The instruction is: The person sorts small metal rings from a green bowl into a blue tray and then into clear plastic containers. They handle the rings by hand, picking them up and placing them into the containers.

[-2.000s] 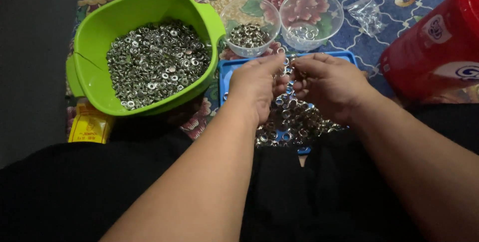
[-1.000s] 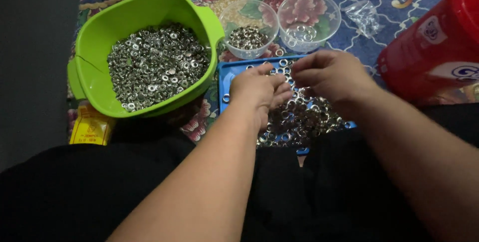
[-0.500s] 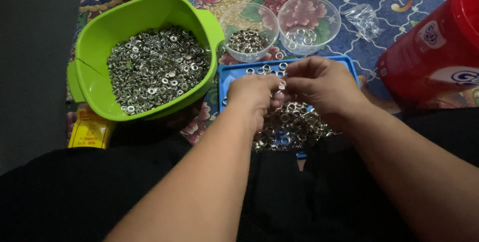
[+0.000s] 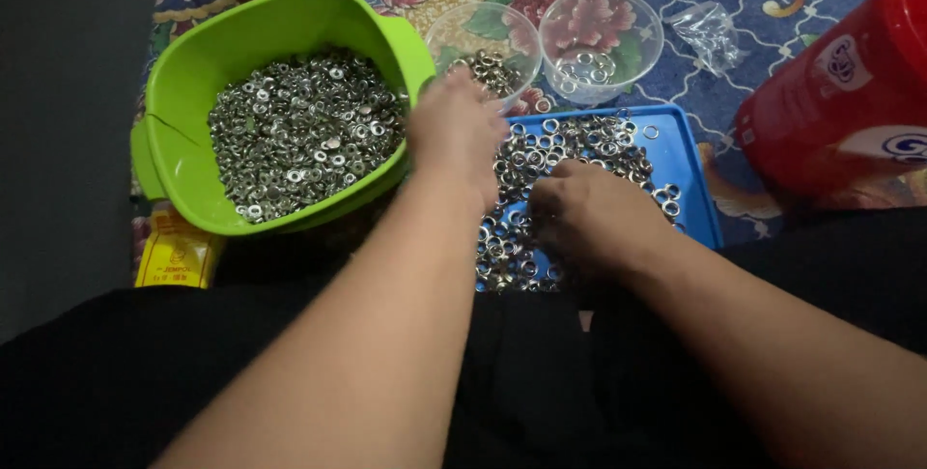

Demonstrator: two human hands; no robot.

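A blue tray (image 4: 688, 155) on my lap holds several small silver metal rings (image 4: 579, 136). My left hand (image 4: 456, 131) reaches forward over the tray's far left corner, its fingers at the rim of a clear plastic cup (image 4: 483, 39) that holds some rings. My right hand (image 4: 589, 218) rests palm down on the rings in the tray, fingers curled among them. Whether either hand pinches a ring is hidden. A second clear cup (image 4: 601, 44) with a few rings stands just right of the first.
A green plastic tub (image 4: 232, 54) full of silver rings sits at the left, touching the tray. A large red container (image 4: 850, 102) stands at the right. A small clear plastic bag (image 4: 710, 34) lies on the flowered mat. A yellow packet (image 4: 179, 256) lies under the tub.
My left hand has moved forward from the tray's middle to the left cup. My right hand has dropped back toward me onto the rings.
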